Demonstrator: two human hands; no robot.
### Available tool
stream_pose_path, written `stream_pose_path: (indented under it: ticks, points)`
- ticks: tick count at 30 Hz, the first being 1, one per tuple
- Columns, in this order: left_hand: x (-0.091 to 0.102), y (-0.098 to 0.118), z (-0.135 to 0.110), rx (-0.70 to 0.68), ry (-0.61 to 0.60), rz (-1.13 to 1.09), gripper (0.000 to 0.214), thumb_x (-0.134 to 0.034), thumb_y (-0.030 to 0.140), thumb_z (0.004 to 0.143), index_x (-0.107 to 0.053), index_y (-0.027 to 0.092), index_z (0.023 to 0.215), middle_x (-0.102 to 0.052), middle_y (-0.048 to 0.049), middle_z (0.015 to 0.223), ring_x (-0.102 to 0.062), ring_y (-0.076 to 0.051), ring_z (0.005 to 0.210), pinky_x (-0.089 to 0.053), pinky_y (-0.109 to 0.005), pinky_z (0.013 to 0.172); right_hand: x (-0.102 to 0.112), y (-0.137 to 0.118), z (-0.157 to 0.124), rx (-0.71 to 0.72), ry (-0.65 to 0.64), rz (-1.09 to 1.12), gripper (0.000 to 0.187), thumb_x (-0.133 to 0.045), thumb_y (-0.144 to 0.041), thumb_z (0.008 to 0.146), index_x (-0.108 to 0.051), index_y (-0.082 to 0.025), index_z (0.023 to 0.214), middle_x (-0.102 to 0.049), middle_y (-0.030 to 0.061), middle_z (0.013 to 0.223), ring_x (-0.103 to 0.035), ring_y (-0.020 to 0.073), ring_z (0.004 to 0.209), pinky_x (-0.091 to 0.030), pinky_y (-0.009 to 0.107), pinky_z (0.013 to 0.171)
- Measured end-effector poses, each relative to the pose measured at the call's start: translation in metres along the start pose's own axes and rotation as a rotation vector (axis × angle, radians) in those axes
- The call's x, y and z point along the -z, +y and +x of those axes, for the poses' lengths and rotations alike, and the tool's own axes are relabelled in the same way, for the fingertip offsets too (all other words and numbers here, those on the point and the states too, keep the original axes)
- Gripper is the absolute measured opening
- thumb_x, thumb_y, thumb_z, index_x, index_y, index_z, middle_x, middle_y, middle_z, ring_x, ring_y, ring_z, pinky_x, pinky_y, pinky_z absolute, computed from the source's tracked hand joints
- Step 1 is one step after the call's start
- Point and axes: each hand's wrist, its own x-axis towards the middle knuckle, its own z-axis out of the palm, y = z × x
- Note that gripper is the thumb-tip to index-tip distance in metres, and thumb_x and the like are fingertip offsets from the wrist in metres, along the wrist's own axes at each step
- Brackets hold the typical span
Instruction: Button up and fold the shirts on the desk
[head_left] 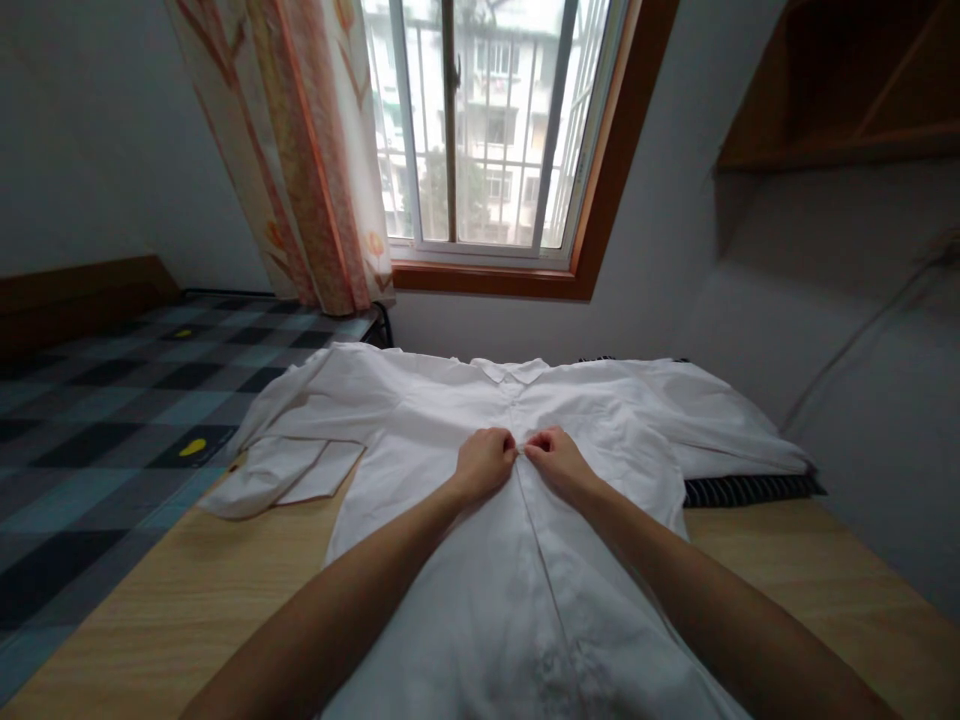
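A white long-sleeved shirt (442,560) lies spread out, front side up, its collar (510,370) pointing toward the window. At the front opening, below the collar, my left hand (487,465) pinches the shirt's edge between thumb and fingers. My right hand (553,458) pinches the same spot from the other side, so the fingertips of both hands nearly meet. Whether a button sits between them is too small to make out. The left sleeve as I see it is bent, with its cuff (322,470) resting near the table's edge; the other sleeve (739,430) stretches to the right.
Beneath the shirt is a light wooden table (795,560). Some dark ribbed fabric (750,490) shows under the right sleeve. A bed with a checked cover (90,440) adjoins on the left. Behind are a curtain (307,150) and a barred window (487,130); a wooden shelf (840,150) hangs upper right.
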Motion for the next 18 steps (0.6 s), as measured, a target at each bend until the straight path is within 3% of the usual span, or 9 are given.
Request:
stream_pose_path:
  ticks: [2,5,8,11,12,14,18]
  points:
    - [-0.002,0.000,-0.001,-0.020,0.010,0.041,0.019,-0.052,0.026,0.084,-0.071,0.021,0.082,-0.072,-0.0063,0.090,-0.064,-0.021,0.085,-0.045,-0.028,0.072,0.012,0.000,-0.007,0.042,-0.016,-0.006,0.019,-0.058,-0.019,0.075,-0.068,-0.014,0.090,-0.064,0.0080,0.093,-0.059,0.0209,0.090,-0.047,0.034,0.083]
    - [-0.003,-0.001,-0.001,-0.039,0.009,0.080,0.019,-0.052,0.027,0.086,-0.070,0.022,0.084,-0.071,-0.0060,0.094,-0.065,-0.021,0.087,-0.046,-0.029,0.074,0.043,-0.005,-0.038,0.192,-0.141,-0.086,0.041,-0.059,-0.020,0.077,-0.062,-0.015,0.118,-0.061,0.0129,0.120,-0.056,0.0241,0.112,-0.042,0.040,0.100]
    - [0.000,-0.001,0.000,-0.016,-0.013,0.084,0.018,-0.053,0.028,0.087,-0.070,0.022,0.085,-0.071,-0.0055,0.097,-0.065,-0.021,0.090,-0.046,-0.030,0.076,0.080,-0.008,-0.092,0.283,-0.331,-0.208,0.055,-0.061,-0.031,0.084,-0.051,-0.023,0.137,-0.048,0.0124,0.144,-0.042,0.0270,0.133,-0.033,0.046,0.111]
    - [0.002,0.000,0.004,0.014,-0.033,0.083,0.017,-0.054,0.029,0.087,-0.069,0.022,0.085,-0.071,-0.0054,0.098,-0.064,-0.022,0.093,-0.046,-0.030,0.078,0.100,-0.001,-0.154,0.409,-0.504,-0.346,0.071,-0.064,-0.043,0.084,-0.035,-0.032,0.148,-0.035,0.0093,0.155,-0.034,0.0301,0.140,-0.033,0.048,0.111]
    - [0.003,0.000,0.005,0.019,-0.035,0.083,0.017,-0.054,0.029,0.087,-0.069,0.022,0.085,-0.071,-0.0055,0.099,-0.064,-0.022,0.094,-0.046,-0.030,0.078,0.102,0.004,-0.172,0.494,-0.516,-0.399,0.077,-0.067,-0.044,0.083,-0.032,-0.033,0.150,-0.035,0.0102,0.154,-0.035,0.0317,0.140,-0.034,0.049,0.111]
    - [0.003,0.000,0.008,0.024,-0.041,0.082,0.017,-0.053,0.029,0.087,-0.068,0.021,0.085,-0.071,-0.0060,0.100,-0.063,-0.022,0.095,-0.045,-0.030,0.078,0.100,0.014,-0.201,0.688,-0.419,-0.504,0.074,-0.068,-0.036,0.084,-0.032,-0.034,0.149,-0.042,0.0120,0.150,-0.040,0.0327,0.137,-0.037,0.052,0.108]
    - [0.012,0.002,0.003,0.005,-0.060,0.053,0.016,-0.053,0.025,0.087,-0.065,0.019,0.095,-0.069,-0.0068,0.102,-0.062,-0.022,0.095,-0.044,-0.030,0.078,0.099,0.019,-0.229,0.943,-0.226,-0.588,0.049,-0.059,-0.028,0.091,-0.048,-0.030,0.138,-0.056,0.0103,0.138,-0.051,0.0296,0.129,-0.042,0.050,0.105]
